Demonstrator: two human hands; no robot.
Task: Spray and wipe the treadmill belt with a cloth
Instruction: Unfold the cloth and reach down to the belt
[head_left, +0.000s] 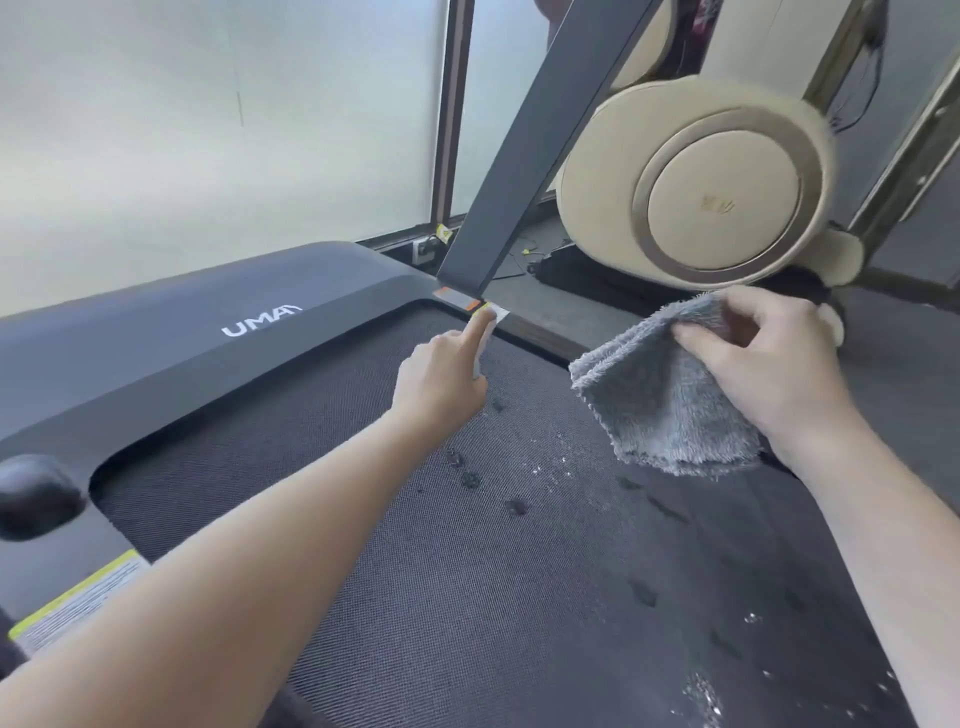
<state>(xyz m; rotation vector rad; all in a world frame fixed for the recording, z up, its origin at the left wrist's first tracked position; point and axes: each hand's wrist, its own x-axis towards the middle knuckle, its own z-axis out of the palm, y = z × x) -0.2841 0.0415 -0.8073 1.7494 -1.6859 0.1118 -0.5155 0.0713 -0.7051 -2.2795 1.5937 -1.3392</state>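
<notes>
Rising beside the belt (467, 597), a dark upright (535, 145) crosses a beige machine (722, 197).

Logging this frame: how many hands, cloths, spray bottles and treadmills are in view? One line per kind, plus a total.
Hands: 2, the left hand and the right hand
Cloths: 1, the grey cloth, pinched by the right hand
Spray bottles: 1, the spray bottle, gripped in the left hand, mostly hidden
Treadmills: 1, its treadmill belt wet in spots
Total: 5
</notes>
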